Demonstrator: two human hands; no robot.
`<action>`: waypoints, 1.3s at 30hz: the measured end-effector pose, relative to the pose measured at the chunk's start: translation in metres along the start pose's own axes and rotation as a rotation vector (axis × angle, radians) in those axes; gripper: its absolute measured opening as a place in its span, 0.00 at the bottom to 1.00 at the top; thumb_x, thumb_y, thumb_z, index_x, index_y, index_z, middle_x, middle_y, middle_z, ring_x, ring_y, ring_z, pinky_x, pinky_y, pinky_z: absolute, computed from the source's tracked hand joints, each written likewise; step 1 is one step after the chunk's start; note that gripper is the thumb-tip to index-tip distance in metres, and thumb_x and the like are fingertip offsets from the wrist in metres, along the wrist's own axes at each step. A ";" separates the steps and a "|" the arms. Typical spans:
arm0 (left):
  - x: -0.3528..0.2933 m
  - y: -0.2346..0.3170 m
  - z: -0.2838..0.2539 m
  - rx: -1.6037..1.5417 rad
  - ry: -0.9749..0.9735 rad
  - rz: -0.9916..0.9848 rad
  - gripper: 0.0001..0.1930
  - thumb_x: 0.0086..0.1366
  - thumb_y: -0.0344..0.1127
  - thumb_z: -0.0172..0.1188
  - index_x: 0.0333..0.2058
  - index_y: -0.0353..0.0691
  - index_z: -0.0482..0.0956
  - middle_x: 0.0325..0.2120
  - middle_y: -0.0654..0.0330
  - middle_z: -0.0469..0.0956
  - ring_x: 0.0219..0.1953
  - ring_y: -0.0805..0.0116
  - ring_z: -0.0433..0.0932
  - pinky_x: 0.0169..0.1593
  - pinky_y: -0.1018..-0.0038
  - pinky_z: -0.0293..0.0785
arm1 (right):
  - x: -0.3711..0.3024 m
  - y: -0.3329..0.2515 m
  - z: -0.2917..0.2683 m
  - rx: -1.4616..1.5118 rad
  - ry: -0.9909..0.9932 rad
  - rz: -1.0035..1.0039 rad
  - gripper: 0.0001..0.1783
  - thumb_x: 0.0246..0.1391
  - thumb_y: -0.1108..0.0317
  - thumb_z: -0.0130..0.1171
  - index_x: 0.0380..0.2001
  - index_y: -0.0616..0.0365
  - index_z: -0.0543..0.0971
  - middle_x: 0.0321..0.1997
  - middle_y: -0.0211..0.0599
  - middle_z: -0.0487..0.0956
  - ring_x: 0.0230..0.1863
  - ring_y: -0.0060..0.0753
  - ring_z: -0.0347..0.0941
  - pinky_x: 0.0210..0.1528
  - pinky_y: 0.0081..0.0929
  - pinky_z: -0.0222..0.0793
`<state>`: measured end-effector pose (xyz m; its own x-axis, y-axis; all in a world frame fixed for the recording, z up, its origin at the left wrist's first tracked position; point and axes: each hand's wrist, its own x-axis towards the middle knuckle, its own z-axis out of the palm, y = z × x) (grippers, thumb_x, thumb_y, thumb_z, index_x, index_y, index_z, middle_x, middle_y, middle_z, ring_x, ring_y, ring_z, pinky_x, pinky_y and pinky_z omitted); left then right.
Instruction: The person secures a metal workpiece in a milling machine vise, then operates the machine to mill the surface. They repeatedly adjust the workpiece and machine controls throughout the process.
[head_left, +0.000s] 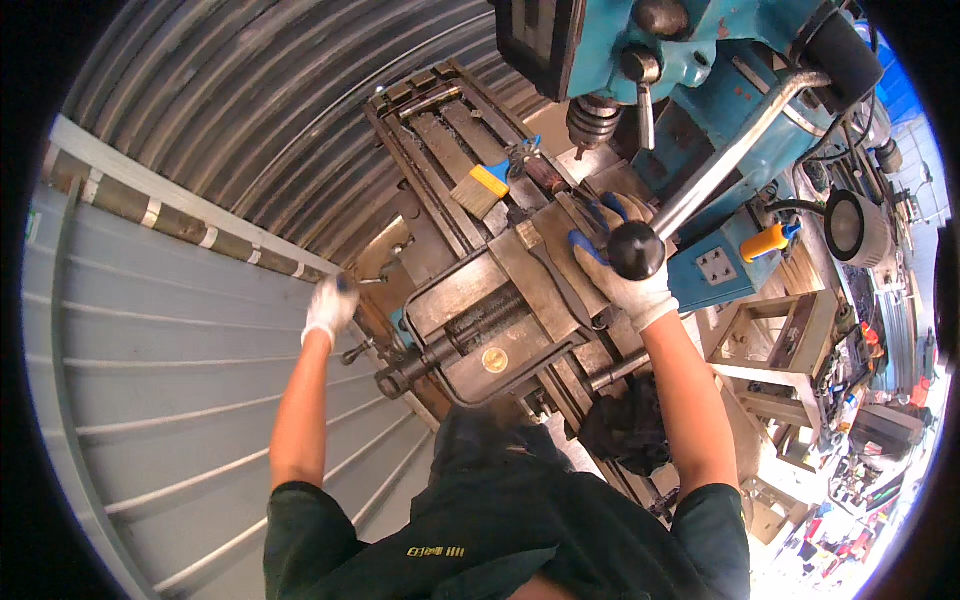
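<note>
My left hand (pixel 329 305), in a white glove, is closed round the dark grip of a crank handle (pixel 372 280) at the left side of the machine table. My right hand (pixel 640 287), gloved white with blue fingertips, reaches over the metal vise (pixel 560 270). Its visible fingers are stretched apart over the vise's far right part. A black ball knob (pixel 636 250) on a long steel lever (pixel 735 150) hides part of this hand. Beside it, a dark wrench-like bar (pixel 560 285) lies across the vise. The drill chuck (pixel 593 125) hangs beyond my right hand.
A brush (pixel 480 190) with a yellow and blue handle lies on the slotted table (pixel 440 140). The blue-green machine head (pixel 690 50) overhangs the far right. Corrugated metal walling (pixel 220 120) encloses the left. At right are an orange bottle (pixel 765 243), a round lamp (pixel 857 228) and a wooden stand (pixel 775 340).
</note>
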<state>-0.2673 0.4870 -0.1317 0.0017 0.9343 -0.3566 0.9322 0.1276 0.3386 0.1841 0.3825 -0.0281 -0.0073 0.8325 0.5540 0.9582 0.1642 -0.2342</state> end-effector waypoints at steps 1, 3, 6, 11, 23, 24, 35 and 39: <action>0.000 0.056 -0.032 0.125 0.193 0.222 0.22 0.59 0.41 0.59 0.53 0.43 0.73 0.51 0.46 0.72 0.53 0.48 0.71 0.55 0.61 0.70 | 0.000 -0.001 -0.002 -0.020 -0.039 0.026 0.28 0.45 0.57 0.69 0.49 0.58 0.77 0.54 0.47 0.75 0.56 0.54 0.70 0.62 0.47 0.63; 0.006 0.156 -0.060 0.198 0.340 0.692 0.29 0.60 0.41 0.58 0.60 0.43 0.68 0.60 0.47 0.67 0.62 0.48 0.65 0.64 0.61 0.64 | -0.002 -0.001 0.002 -0.013 -0.083 0.046 0.28 0.46 0.56 0.68 0.49 0.59 0.77 0.56 0.49 0.74 0.59 0.55 0.67 0.63 0.50 0.59; 0.053 0.253 -0.024 0.378 0.295 1.271 0.30 0.57 0.35 0.60 0.61 0.47 0.68 0.61 0.49 0.66 0.62 0.50 0.66 0.64 0.62 0.65 | 0.002 -0.009 0.000 0.003 -0.125 0.048 0.27 0.46 0.55 0.66 0.47 0.60 0.78 0.56 0.49 0.74 0.60 0.54 0.66 0.65 0.49 0.58; 0.074 0.329 -0.003 0.563 -0.100 1.292 0.30 0.56 0.34 0.60 0.60 0.48 0.69 0.58 0.54 0.70 0.57 0.54 0.71 0.59 0.62 0.70 | 0.005 -0.009 -0.007 -0.063 -0.063 -0.027 0.33 0.42 0.54 0.70 0.49 0.60 0.76 0.57 0.53 0.73 0.57 0.58 0.69 0.57 0.51 0.66; 0.050 0.338 -0.030 0.593 -0.060 1.294 0.27 0.58 0.39 0.63 0.57 0.46 0.71 0.50 0.54 0.74 0.56 0.55 0.72 0.57 0.60 0.70 | 0.002 0.032 -0.044 0.094 -0.444 -0.186 0.37 0.45 0.63 0.64 0.59 0.62 0.67 0.63 0.59 0.64 0.64 0.59 0.61 0.65 0.48 0.61; 0.052 0.333 -0.026 0.577 -0.033 1.288 0.27 0.58 0.40 0.63 0.57 0.45 0.71 0.49 0.53 0.74 0.56 0.55 0.72 0.57 0.60 0.70 | 0.001 0.031 -0.042 0.058 -0.437 -0.208 0.37 0.45 0.63 0.64 0.60 0.61 0.68 0.62 0.59 0.65 0.63 0.60 0.62 0.64 0.49 0.62; -0.028 0.326 -0.091 0.580 -0.211 1.054 0.22 0.61 0.42 0.59 0.53 0.41 0.71 0.46 0.49 0.76 0.52 0.51 0.76 0.54 0.59 0.72 | -0.005 0.003 -0.085 0.276 -0.278 -0.275 0.37 0.42 0.67 0.64 0.60 0.61 0.68 0.54 0.56 0.69 0.56 0.59 0.66 0.59 0.47 0.63; -0.070 0.291 -0.101 0.429 -0.138 1.161 0.18 0.57 0.40 0.61 0.45 0.44 0.70 0.38 0.48 0.78 0.40 0.46 0.78 0.44 0.57 0.75 | -0.020 -0.017 -0.125 0.801 -0.519 0.178 0.33 0.48 0.71 0.55 0.60 0.69 0.68 0.50 0.48 0.75 0.49 0.43 0.73 0.55 0.34 0.68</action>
<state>-0.0329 0.4923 0.0796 0.9169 0.3760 -0.1338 0.3971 -0.8928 0.2126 0.2035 0.2969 0.0649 -0.1900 0.9784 0.0811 0.4803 0.1647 -0.8615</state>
